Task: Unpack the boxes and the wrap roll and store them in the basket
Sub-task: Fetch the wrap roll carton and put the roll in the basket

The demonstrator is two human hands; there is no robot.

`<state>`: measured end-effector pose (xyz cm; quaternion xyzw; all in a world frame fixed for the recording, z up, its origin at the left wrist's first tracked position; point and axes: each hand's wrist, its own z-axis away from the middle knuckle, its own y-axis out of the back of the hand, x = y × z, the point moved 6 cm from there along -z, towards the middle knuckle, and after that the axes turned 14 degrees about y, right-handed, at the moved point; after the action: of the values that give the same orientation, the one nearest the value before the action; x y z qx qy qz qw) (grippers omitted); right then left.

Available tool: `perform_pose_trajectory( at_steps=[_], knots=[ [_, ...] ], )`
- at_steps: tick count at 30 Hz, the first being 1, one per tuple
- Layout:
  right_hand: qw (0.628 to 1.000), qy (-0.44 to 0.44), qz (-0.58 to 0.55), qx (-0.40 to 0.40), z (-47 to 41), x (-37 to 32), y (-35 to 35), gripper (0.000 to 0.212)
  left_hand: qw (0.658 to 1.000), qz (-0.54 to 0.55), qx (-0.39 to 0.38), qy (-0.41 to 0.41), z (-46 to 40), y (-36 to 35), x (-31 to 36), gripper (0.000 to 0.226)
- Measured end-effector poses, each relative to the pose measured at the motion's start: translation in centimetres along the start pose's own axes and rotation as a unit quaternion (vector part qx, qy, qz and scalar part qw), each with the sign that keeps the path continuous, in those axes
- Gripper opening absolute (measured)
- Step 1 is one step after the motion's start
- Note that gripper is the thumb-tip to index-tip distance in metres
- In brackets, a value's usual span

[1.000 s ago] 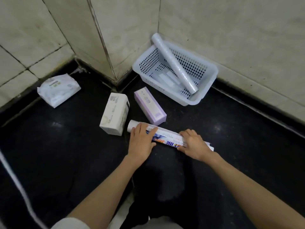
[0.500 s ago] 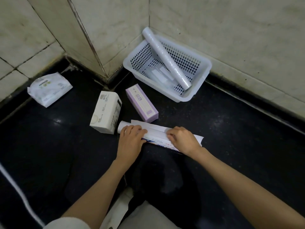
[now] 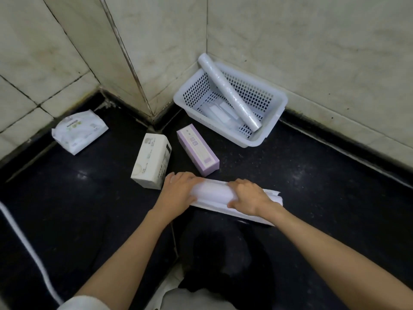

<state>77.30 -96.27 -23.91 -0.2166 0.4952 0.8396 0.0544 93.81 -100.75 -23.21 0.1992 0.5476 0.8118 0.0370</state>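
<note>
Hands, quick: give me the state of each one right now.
Left hand: fingers curled over the left end of the wrap roll, holding it.
Right hand: gripping the same roll near its paper wrapper.

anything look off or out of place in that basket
The wrap roll does not lie flat: it rests diagonally, its far end poking up over the back rim of the basket against the wall corner. Flat clear packets lie under it. Nothing looks spilled or broken.

Left hand and right hand — both curled, gripping.
</note>
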Motion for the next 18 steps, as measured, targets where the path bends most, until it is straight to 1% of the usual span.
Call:
perform_pose_trajectory(
  at_steps=[3, 6, 10, 11, 13, 15, 16, 18],
  knots=[
    [0.998, 0.011, -0.012, 0.055, 1.1, -0.4, 3.1, 0.054, 0.998, 0.014, 0.050, -0.040, 0.0, 3.7, 0.6, 0.047],
    [0.989, 0.024, -0.022, 0.141, 1.6, -0.8, 7.6, 0.053, 0.986, 0.027, 0.141, -0.085, -0.9, 8.8, 2.4, 0.045],
    [0.964, 0.036, -0.011, 0.262, 1.3, -0.4, 13.9, 0.054, 0.954, -0.002, 0.272, -0.128, -2.9, 14.5, 5.0, 0.044],
    [0.960, 0.033, -0.013, 0.278, 0.9, 0.0, 15.2, 0.055, 0.946, 0.002, 0.294, -0.134, -3.6, 15.4, 5.6, 0.042],
    [0.955, 0.025, -0.018, 0.294, -0.3, 1.3, 17.3, 0.055, 0.930, 0.041, 0.333, -0.147, -4.9, 16.5, 6.4, 0.036],
    [0.952, 0.017, -0.036, 0.304, -2.0, 2.8, 19.2, 0.052, 0.921, 0.093, 0.345, -0.154, -6.6, 16.6, 6.7, 0.034],
    [0.948, 0.013, -0.061, 0.311, -2.9, 3.5, 20.0, 0.050, 0.924, 0.109, 0.332, -0.154, -7.7, 16.2, 6.7, 0.034],
    [0.935, 0.005, -0.144, 0.323, -5.0, 5.0, 21.1, 0.044, 0.945, 0.113, 0.277, -0.131, -10.2, 14.3, 6.6, 0.036]
  ],
)
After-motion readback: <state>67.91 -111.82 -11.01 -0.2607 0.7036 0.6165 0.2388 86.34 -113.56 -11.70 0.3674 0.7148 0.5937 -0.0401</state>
